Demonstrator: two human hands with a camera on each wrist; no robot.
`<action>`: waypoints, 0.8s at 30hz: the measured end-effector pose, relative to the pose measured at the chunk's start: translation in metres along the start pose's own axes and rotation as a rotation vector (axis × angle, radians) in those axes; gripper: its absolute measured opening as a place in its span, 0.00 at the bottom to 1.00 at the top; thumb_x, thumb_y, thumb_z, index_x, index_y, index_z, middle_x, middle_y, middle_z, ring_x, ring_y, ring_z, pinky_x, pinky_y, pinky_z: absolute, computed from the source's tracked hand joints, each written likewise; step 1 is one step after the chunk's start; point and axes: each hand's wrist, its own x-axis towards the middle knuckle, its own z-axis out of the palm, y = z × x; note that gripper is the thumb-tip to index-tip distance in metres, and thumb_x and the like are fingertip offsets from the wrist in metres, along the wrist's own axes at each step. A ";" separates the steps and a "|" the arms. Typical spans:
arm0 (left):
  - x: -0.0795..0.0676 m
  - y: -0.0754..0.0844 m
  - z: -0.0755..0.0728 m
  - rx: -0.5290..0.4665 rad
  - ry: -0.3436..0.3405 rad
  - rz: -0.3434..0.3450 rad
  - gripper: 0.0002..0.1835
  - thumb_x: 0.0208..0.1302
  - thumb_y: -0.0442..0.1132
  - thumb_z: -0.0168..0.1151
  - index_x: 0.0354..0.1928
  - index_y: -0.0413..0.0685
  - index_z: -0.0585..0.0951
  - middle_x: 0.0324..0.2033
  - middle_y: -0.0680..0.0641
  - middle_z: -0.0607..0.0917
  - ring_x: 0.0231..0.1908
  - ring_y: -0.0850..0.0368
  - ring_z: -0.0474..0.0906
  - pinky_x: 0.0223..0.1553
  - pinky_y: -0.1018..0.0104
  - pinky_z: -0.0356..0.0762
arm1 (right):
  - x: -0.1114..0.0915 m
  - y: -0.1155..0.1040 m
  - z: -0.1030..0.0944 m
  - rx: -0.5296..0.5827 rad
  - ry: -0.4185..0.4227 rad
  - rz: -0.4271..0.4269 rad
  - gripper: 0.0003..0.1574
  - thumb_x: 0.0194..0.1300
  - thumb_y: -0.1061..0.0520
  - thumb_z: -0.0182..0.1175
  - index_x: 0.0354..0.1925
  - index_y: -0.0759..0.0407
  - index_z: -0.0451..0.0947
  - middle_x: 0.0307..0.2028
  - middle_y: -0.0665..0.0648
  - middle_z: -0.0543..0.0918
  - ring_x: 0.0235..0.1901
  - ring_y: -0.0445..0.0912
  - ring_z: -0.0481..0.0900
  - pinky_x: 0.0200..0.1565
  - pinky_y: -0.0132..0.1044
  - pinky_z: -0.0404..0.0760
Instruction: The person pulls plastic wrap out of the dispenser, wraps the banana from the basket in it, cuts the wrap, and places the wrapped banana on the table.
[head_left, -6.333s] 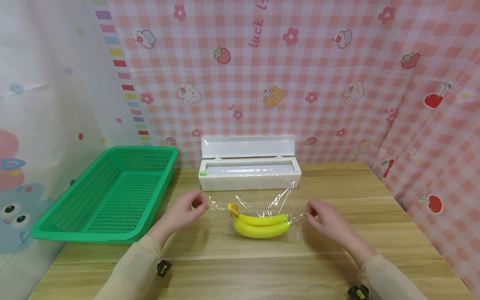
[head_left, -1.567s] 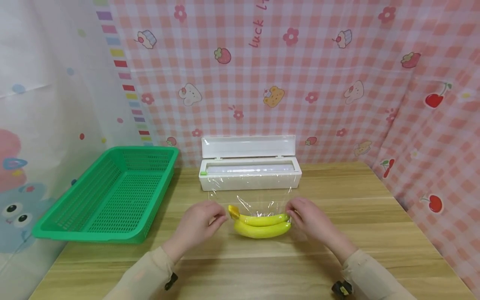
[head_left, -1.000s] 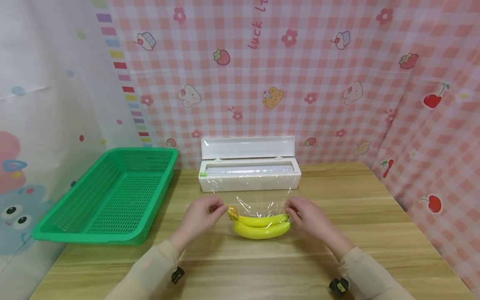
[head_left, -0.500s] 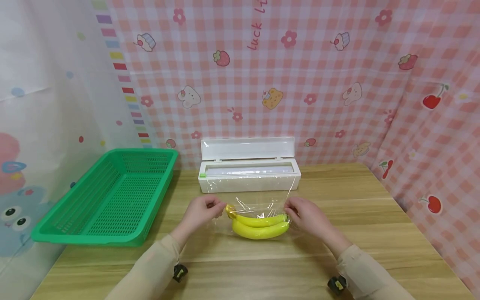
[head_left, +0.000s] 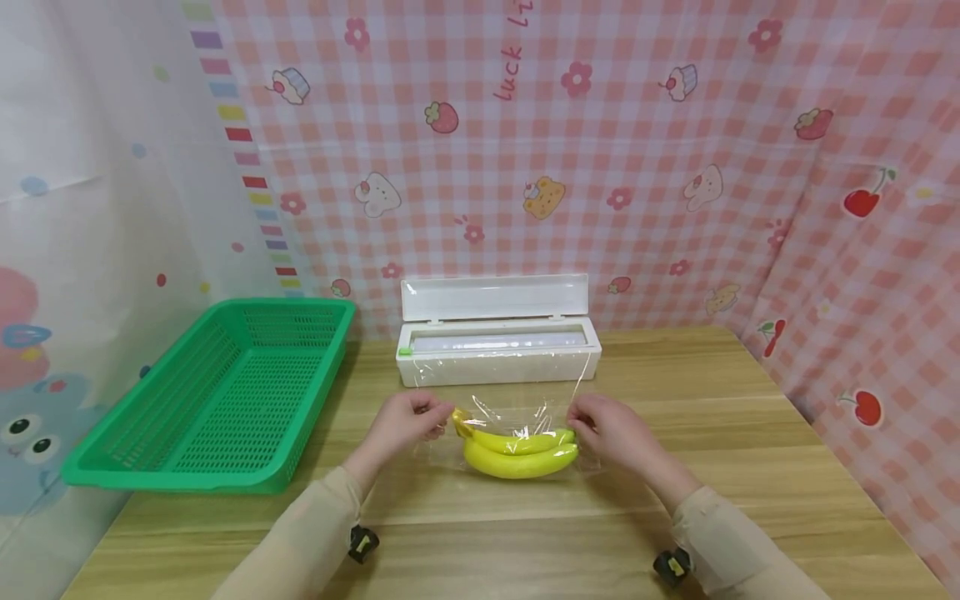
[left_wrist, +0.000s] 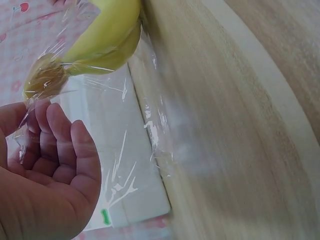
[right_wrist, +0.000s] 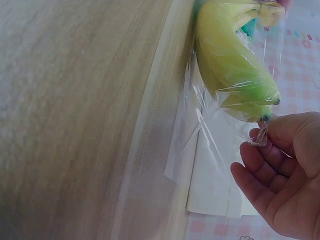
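Note:
Two joined yellow bananas [head_left: 521,457] lie in the middle of the table, stem to the left, under clear plastic wrap [head_left: 498,402]. My left hand [head_left: 401,427] pinches the wrap between thumb and forefinger beside the stem. At the green tips my right hand [head_left: 617,433] pinches the film's other side. In the left wrist view the film stretches over the brown stem [left_wrist: 45,77]. The right wrist view shows a gathered bit of film between thumb and finger, right by the banana tips [right_wrist: 270,107]. Behind, the film runs up to the white wrap dispenser [head_left: 498,367].
The dispenser's lid [head_left: 495,297] stands raised, with a roll [head_left: 498,341] inside and a green cutter slider [head_left: 406,352] at its left end. A green plastic basket [head_left: 307,400] stands at the left. Patterned cloth [head_left: 480,150] hangs behind the wooden table [head_left: 510,542].
Since the earliest frame both hands have come inward to the bananas' ends, keeping hold of the film. Over the last second the left hand has drawn slightly left and the stem has shifted a little.

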 end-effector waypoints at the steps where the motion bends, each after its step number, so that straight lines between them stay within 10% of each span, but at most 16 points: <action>1: 0.000 0.000 0.000 0.002 0.002 -0.002 0.12 0.67 0.40 0.65 0.28 0.40 0.81 0.25 0.49 0.83 0.27 0.58 0.80 0.35 0.64 0.84 | 0.000 0.000 0.000 0.005 -0.005 0.005 0.10 0.63 0.65 0.64 0.29 0.52 0.76 0.26 0.44 0.73 0.28 0.40 0.70 0.32 0.36 0.74; 10: -0.001 0.002 0.001 0.053 0.013 0.007 0.13 0.66 0.42 0.65 0.25 0.44 0.81 0.21 0.52 0.82 0.25 0.58 0.75 0.29 0.66 0.76 | -0.003 -0.009 -0.009 0.056 0.072 -0.026 0.05 0.63 0.64 0.66 0.36 0.56 0.80 0.34 0.48 0.81 0.35 0.42 0.80 0.41 0.42 0.83; 16: -0.001 0.001 0.001 0.030 0.010 0.009 0.12 0.66 0.41 0.65 0.25 0.43 0.81 0.21 0.51 0.81 0.25 0.58 0.75 0.29 0.67 0.76 | -0.008 -0.028 -0.013 -0.093 0.180 -0.328 0.13 0.55 0.60 0.73 0.39 0.57 0.82 0.36 0.49 0.82 0.38 0.45 0.80 0.42 0.42 0.82; 24: 0.000 0.002 0.001 0.045 0.019 -0.001 0.13 0.66 0.40 0.65 0.25 0.41 0.81 0.20 0.51 0.80 0.24 0.59 0.73 0.28 0.67 0.73 | -0.020 -0.042 -0.002 -0.422 0.119 -0.586 0.24 0.45 0.53 0.78 0.42 0.56 0.82 0.37 0.50 0.81 0.40 0.48 0.79 0.43 0.40 0.81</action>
